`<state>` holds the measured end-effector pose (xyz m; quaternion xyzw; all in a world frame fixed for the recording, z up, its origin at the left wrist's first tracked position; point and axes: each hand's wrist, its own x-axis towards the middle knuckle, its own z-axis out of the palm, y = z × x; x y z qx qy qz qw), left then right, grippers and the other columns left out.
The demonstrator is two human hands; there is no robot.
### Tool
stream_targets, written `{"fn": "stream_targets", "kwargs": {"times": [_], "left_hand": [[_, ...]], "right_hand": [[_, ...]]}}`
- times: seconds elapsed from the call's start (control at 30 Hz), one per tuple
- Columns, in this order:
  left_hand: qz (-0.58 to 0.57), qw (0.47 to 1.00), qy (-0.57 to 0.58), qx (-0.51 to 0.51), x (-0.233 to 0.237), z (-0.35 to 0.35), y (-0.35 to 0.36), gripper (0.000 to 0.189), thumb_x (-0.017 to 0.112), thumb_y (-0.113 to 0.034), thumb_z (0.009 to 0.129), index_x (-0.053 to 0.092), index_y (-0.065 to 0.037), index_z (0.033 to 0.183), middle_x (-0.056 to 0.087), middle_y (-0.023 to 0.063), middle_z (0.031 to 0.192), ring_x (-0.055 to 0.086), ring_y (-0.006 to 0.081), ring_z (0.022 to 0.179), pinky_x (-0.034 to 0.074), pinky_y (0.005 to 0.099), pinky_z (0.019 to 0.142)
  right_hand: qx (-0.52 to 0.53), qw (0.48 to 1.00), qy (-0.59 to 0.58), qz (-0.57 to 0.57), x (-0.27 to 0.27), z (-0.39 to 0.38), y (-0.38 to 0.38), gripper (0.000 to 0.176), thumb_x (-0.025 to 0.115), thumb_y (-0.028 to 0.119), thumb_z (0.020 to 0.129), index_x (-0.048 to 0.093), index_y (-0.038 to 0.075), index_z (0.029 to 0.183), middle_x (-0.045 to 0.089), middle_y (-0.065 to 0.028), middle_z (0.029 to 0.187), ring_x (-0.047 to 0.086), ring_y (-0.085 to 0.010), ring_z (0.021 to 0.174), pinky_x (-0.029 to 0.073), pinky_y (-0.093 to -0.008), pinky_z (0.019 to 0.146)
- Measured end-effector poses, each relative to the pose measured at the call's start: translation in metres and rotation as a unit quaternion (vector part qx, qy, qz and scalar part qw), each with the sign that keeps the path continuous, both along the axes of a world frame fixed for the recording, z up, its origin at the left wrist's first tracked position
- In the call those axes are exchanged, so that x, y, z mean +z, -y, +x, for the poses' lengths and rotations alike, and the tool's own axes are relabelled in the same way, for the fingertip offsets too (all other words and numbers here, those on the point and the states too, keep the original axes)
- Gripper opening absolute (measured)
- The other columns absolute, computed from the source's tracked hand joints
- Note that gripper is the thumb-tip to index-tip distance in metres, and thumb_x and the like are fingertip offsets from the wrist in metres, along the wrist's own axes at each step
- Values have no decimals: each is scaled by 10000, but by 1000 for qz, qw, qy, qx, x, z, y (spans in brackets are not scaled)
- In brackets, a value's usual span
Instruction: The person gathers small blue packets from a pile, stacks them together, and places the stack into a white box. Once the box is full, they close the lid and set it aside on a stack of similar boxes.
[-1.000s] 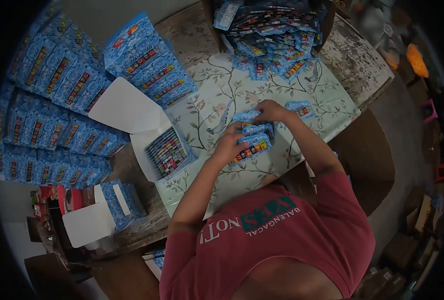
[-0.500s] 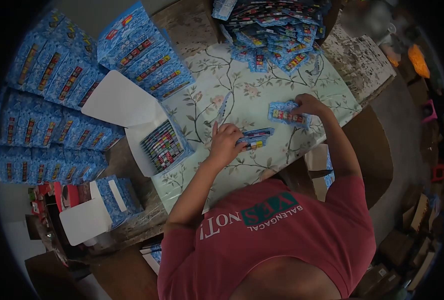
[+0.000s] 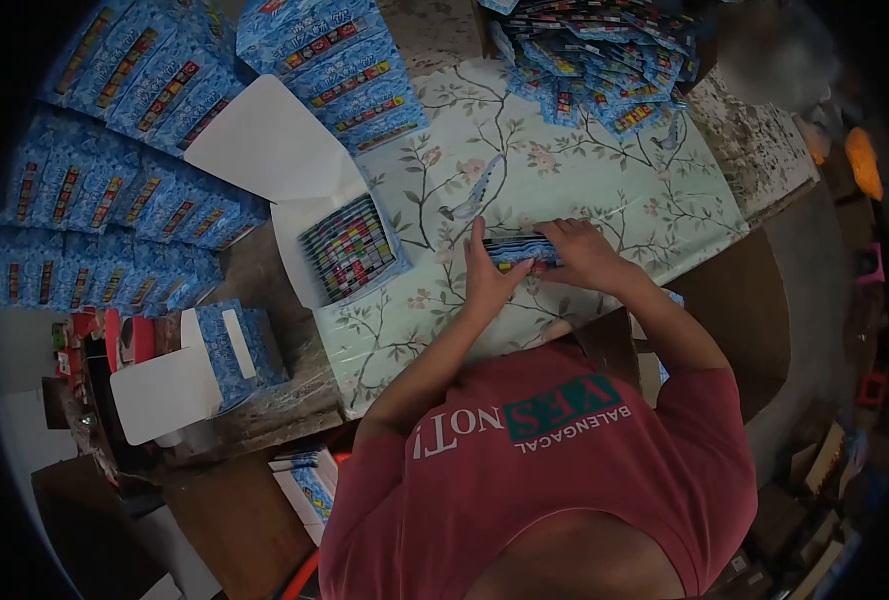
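The grip, left hand (image 3: 490, 278) and right hand (image 3: 586, 258) pinching the packets (image 3: 517, 249) between them (at the worktop (image 3: 619, 185), near the open box (image 3: 276, 145)), could let inner ones slip out or fan apart if the two sides press unevenly.

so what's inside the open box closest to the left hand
The open box holds thin packets, packed side by side with multicoloured edges showing. Their broad faces are mostly hidden against one another, and they cover the bottom.
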<state>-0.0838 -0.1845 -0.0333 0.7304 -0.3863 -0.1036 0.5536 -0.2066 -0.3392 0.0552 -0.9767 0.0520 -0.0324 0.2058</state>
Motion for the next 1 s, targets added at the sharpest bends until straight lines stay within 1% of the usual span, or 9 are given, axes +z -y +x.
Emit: {"fn": "stream_targets", "kwargs": {"times": [0.17, 0.33, 0.43, 0.47, 0.53, 0.7, 0.83, 0.9, 1.0], "left_hand": [[2, 999, 13, -48, 34, 13, -3, 928, 763, -252, 720, 195, 30, 1398, 329, 279, 1376, 370, 390, 1267, 327, 406, 1030], [-62, 986, 120, 100, 110, 80, -75, 332, 652, -145, 816, 592, 0, 1109, 572, 196, 1179, 531, 347, 1123, 429, 391, 934], [82, 952, 207, 211, 112, 139, -98, 340, 632, -181, 832, 587, -14, 1124, 563, 191, 1194, 523, 357, 1127, 433, 417, 923], [158, 921, 291, 204, 96, 157, -105, 377, 627, -246, 835, 585, -25, 1138, 555, 188, 1206, 508, 364, 1141, 423, 437, 928], [196, 928, 266, 175, 86, 162, -119, 400, 631, -265, 831, 579, -25, 1148, 548, 183, 1216, 495, 365, 1156, 412, 441, 940], [209, 915, 315, 143, 86, 153, -129, 430, 652, -240, 824, 555, -12, 1175, 532, 181, 1234, 554, 362, 1056, 461, 414, 878], [113, 951, 210, 196, 111, 155, -153, 411, 633, -276, 828, 571, -19, 1143, 486, 178, 1285, 508, 362, 1113, 448, 419, 886], [191, 902, 172, 347, 116, 171, -171, 337, 585, -256, 856, 598, -11, 1088, 567, 210, 1155, 563, 385, 1013, 475, 425, 819], [367, 903, 29, 222, 101, 205, -179, 315, 536, -232, 873, 586, -20, 1101, 628, 226, 984, 601, 406, 899, 490, 455, 743]], "right_hand": [[-61, 998, -1, -2, 0, 12, 5, 565, 766, 282, 654, 512, 59, 1107, 595, -163, 941, 589, -342, 879, 479, -402, 750], [-37, 990, 108, 83, 64, 97, -21, 549, 746, 244, 691, 502, 43, 1140, 599, -175, 951, 600, -339, 873, 484, -387, 736], [26, 970, 212, 116, 87, 182, -55, 612, 750, 244, 705, 472, 22, 1202, 592, -181, 1010, 593, -334, 907, 474, -388, 765], [51, 969, 221, 103, 87, 209, -65, 611, 747, 246, 710, 467, 25, 1207, 583, -180, 1045, 579, -336, 943, 467, -392, 785], [80, 964, 238, 87, 80, 256, -86, 610, 745, 248, 716, 462, 29, 1211, 575, -179, 1080, 565, -337, 980, 461, -396, 805], [141, 979, 100, -107, 7, 326, -99, 544, 723, 305, 742, 479, 30, 1143, 563, -167, 1078, 531, -331, 1039, 448, -425, 828], [135, 955, 262, -21, 28, 294, -97, 504, 705, 367, 755, 502, 20, 1060, 588, -160, 980, 561, -326, 975, 458, -442, 787], [-54, 992, 110, 17, 47, 266, -94, 405, 648, 403, 802, 556, 30, 931, 614, -141, 905, 597, -324, 851, 469, -453, 730], [-41, 998, -40, 19, 22, 253, -82, 370, 575, 398, 848, 596, 30, 816, 622, -136, 791, 611, -330, 741, 474, -448, 678]]}}
